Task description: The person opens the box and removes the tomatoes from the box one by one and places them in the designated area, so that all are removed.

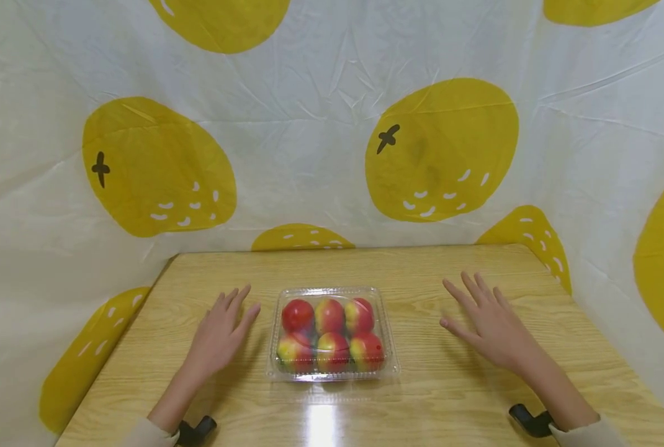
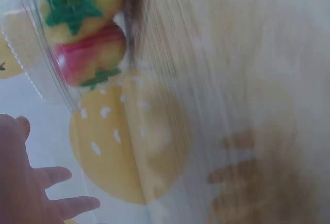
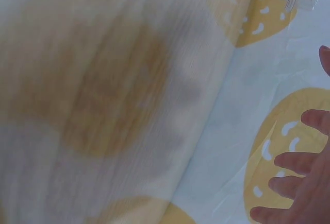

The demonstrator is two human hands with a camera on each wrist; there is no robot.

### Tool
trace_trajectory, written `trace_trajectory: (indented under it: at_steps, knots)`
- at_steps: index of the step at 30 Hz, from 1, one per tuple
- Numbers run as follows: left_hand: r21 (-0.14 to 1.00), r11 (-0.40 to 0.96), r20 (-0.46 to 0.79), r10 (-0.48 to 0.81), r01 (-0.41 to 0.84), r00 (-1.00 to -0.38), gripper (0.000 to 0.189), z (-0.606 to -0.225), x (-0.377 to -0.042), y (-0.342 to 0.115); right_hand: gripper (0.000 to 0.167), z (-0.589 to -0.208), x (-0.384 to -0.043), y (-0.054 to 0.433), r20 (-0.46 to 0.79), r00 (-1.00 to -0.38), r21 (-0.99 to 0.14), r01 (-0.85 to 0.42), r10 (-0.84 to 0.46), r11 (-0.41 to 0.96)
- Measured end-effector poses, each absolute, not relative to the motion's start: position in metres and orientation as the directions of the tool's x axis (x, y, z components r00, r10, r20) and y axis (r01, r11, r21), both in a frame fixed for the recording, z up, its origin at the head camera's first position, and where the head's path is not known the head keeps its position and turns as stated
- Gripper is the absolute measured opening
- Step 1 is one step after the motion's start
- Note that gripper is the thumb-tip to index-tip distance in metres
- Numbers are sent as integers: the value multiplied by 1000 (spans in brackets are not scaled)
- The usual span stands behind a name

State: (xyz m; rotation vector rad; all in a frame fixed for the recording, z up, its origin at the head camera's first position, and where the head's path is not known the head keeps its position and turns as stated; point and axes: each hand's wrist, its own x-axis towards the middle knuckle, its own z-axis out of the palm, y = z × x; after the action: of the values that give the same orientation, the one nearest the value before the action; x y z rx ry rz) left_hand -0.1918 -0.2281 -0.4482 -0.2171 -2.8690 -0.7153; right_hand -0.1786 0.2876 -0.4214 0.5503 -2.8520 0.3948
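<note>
A clear plastic clamshell box [image 1: 332, 377] sits on the wooden table between my two hands, its lid down. Inside are several round red-and-yellow fruits [image 1: 332, 352] in two rows. Seen from the side in the left wrist view, a fruit [image 2: 95, 15] bears a green star-shaped leaf mark. My left hand [image 1: 217, 338] hovers just left of the box with its fingers spread and nothing in it. Farther off on the box's right, my right hand [image 1: 491, 329] is held over the table, fingers spread apart, also holding nothing.
The light wooden table [image 1: 421, 403] reflects a bright patch near its front. A white curtain [image 1: 309, 155] printed with large yellow fruits surrounds it at the back and both sides. Black wrist mounts [image 1: 532, 422] show below each hand.
</note>
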Motion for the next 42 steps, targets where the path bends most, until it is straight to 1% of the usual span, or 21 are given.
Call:
trace_trajectory:
  at_steps: [5,8,11,14,16,18,21,22,24,27,29,33,35,42]
  knots:
    - [576,799,165,93,172,-982,67,-448,-180,-224,74,-419,-167,277,279,-890,-252,-431,-362,866]
    - [657,733,159,96,178,-982,65,-446,-174,-219,72,-417,-161,267,312,-864,-260,-478,-395,839]
    - [722,669,155,93,177,-984,63,-444,-170,-214,71,-415,-156,257,355,-830,-229,-524,-430,820]
    - [787,599,127,79,149,-989,59,-441,-167,-208,71,-414,-152,246,389,-795,-189,-563,-466,804]
    - [849,516,89,73,114,-993,59,-440,-166,-204,72,-413,-150,239,402,-774,-173,-588,-489,790]
    - [913,404,41,68,65,-997,60,-440,-166,-199,73,-413,-149,232,413,-752,-155,-613,-513,775]
    - [972,233,-33,56,-19,-998,63,-439,-166,-193,73,-413,-148,222,446,-699,-126,-667,-559,735]
    - [982,185,-55,50,-45,-997,64,-440,-167,-191,73,-412,-148,219,460,-677,-114,-687,-575,717]
    - [988,130,-88,36,-83,-995,65,-441,-167,-188,71,-411,-148,213,496,-617,-87,-735,-611,672]
    - [988,86,-131,18,-129,-991,67,-442,-168,-184,72,-410,-148,203,535,-534,-52,-794,-655,605]
    - [985,84,-151,8,-150,-988,68,-443,-169,-182,72,-410,-149,195,556,-483,-37,-827,-676,560]
    - [977,92,-190,-24,-192,-981,64,-445,-173,-178,72,-408,-151,178,554,-435,-34,-864,-709,503]
    - [974,104,-199,-41,-202,-979,61,-447,-175,-176,73,-408,-151,170,540,-425,-33,-873,-726,487]
    - [975,109,-184,-94,-194,-978,55,-453,-182,-169,78,-411,-156,144,520,-378,25,-889,-766,457]
